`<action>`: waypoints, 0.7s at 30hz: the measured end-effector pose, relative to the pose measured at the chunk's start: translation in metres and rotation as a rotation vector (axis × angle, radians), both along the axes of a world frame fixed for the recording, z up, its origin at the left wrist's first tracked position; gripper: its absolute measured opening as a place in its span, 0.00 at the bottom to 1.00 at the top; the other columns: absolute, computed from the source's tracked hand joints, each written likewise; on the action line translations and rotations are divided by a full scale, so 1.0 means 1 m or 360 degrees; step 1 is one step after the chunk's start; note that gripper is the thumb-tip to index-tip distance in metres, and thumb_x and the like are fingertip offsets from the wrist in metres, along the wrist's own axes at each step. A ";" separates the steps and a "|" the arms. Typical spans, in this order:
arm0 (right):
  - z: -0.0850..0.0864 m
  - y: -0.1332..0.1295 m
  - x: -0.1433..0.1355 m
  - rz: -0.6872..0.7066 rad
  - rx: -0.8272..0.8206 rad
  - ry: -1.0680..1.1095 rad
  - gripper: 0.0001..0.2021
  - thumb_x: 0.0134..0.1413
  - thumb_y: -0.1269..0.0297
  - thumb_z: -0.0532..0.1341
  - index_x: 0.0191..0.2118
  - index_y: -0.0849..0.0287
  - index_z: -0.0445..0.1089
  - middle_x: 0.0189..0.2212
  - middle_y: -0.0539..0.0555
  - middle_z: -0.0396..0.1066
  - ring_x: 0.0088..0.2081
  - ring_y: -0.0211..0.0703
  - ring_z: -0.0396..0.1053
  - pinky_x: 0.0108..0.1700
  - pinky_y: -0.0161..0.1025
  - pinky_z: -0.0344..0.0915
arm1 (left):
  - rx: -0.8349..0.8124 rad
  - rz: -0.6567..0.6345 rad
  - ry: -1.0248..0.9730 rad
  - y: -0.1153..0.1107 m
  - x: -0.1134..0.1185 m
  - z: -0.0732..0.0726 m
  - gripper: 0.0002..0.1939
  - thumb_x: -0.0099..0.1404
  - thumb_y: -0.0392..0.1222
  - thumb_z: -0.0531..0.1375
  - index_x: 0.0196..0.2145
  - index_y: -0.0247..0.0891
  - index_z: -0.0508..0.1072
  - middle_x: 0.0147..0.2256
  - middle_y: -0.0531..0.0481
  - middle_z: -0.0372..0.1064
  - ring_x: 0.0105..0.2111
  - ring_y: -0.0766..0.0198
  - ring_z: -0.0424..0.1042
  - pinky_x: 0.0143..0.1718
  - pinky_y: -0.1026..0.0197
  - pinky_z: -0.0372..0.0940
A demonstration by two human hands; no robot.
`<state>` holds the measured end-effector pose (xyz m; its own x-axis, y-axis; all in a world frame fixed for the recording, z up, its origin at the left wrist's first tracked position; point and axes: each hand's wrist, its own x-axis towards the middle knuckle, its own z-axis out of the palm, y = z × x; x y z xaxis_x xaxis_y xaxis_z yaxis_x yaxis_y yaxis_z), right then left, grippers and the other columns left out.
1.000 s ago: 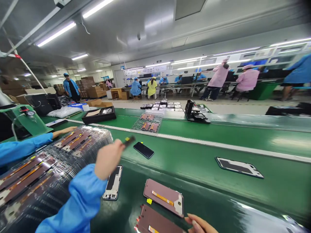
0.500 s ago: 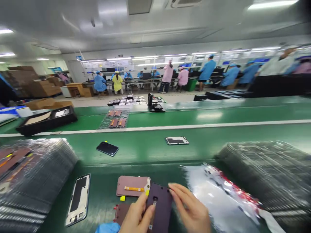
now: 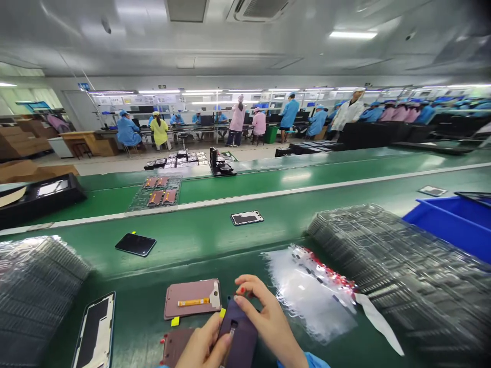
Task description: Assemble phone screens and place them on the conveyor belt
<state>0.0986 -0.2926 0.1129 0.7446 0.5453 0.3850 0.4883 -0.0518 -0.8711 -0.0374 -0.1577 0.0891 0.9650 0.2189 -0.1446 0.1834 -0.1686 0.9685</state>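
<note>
My left hand grips the left edge of a dark purple phone panel with a flex strip on it. Above the panel's upper right corner, my right hand is closed in a pinch, with a small red bit at its fingertips. Behind my left hand lies a pinkish-brown screen panel with an orange flex strip and yellow tabs. Another brown panel is partly covered by my left hand. A phone frame lies at the left. Clear films with red tabs lie right of my hands.
Clear plastic trays are stacked at left and right. A blue bin stands at the far right. On the green belt lie a dark phone and a pale phone frame. People sit and stand in the background.
The view has turned right, bringing the blue bin into sight. My right hand has lifted off the panel's upper right corner, and a red bit now shows at its fingertips.
</note>
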 end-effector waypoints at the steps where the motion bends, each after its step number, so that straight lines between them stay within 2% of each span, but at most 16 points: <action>1: 0.001 0.000 0.001 0.0055 -0.0030 -0.0055 0.07 0.61 0.61 0.60 0.35 0.56 0.73 0.35 0.54 0.74 0.36 0.43 0.74 0.37 0.35 0.72 | 0.0034 -0.0016 0.0015 0.000 -0.001 -0.001 0.21 0.64 0.60 0.56 0.44 0.43 0.77 0.28 0.49 0.73 0.31 0.59 0.70 0.43 0.60 0.68; 3: 0.001 0.000 0.000 0.0041 -0.0048 -0.0450 0.08 0.64 0.66 0.57 0.37 0.58 0.73 0.27 0.51 0.71 0.30 0.40 0.71 0.31 0.34 0.69 | 0.0060 -0.0042 0.0026 0.001 -0.001 -0.003 0.22 0.64 0.60 0.56 0.45 0.44 0.76 0.27 0.50 0.72 0.30 0.59 0.70 0.45 0.59 0.68; 6: 0.000 0.000 -0.011 -0.0136 0.0032 -0.1182 0.12 0.66 0.72 0.52 0.37 0.60 0.73 0.24 0.53 0.68 0.27 0.42 0.66 0.28 0.38 0.64 | 0.0009 0.0010 0.0006 0.001 0.003 -0.005 0.24 0.62 0.61 0.57 0.48 0.44 0.76 0.29 0.49 0.73 0.32 0.57 0.71 0.47 0.57 0.67; 10: 0.000 0.000 -0.029 -0.0108 -0.0007 -0.1696 0.14 0.64 0.76 0.51 0.33 0.63 0.72 0.18 0.51 0.67 0.21 0.41 0.61 0.24 0.40 0.59 | -0.0155 0.0174 -0.0013 0.002 0.009 0.001 0.25 0.57 0.61 0.62 0.46 0.43 0.76 0.35 0.46 0.77 0.38 0.53 0.72 0.49 0.56 0.67; 13: 0.005 0.001 -0.035 -0.0095 -0.0037 -0.1749 0.14 0.63 0.79 0.50 0.32 0.64 0.71 0.19 0.52 0.67 0.23 0.41 0.65 0.26 0.39 0.62 | -0.0576 0.0197 0.0076 0.007 0.013 0.010 0.24 0.55 0.57 0.65 0.45 0.41 0.76 0.35 0.46 0.77 0.38 0.54 0.73 0.43 0.57 0.68; 16: 0.008 0.006 -0.035 -0.0071 -0.0027 -0.1644 0.16 0.64 0.77 0.49 0.30 0.63 0.70 0.21 0.53 0.68 0.26 0.41 0.68 0.28 0.37 0.64 | -0.1029 0.0166 0.0302 0.013 0.019 0.015 0.20 0.56 0.59 0.63 0.39 0.42 0.77 0.28 0.47 0.75 0.29 0.57 0.74 0.28 0.61 0.66; 18: 0.005 0.012 -0.035 -0.0008 -0.0036 -0.1686 0.18 0.64 0.76 0.48 0.26 0.62 0.69 0.19 0.52 0.65 0.21 0.39 0.64 0.23 0.36 0.61 | -0.1122 0.0141 0.0400 0.015 0.024 0.018 0.20 0.55 0.61 0.64 0.32 0.40 0.77 0.24 0.49 0.72 0.23 0.61 0.71 0.21 0.65 0.61; 21: -0.007 0.017 -0.037 0.0129 -0.0047 -0.1782 0.20 0.63 0.76 0.48 0.21 0.59 0.66 0.15 0.48 0.61 0.16 0.37 0.58 0.16 0.35 0.54 | -0.1142 0.0120 0.0367 0.018 0.037 0.020 0.19 0.50 0.54 0.71 0.25 0.34 0.75 0.22 0.52 0.70 0.20 0.69 0.65 0.21 0.68 0.59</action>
<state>0.0618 -0.2758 0.1061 -0.0514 0.5964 0.8010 0.9981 0.0026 0.0621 -0.0009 -0.1399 0.1090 0.8791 0.0596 -0.4728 0.3805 0.5095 0.7717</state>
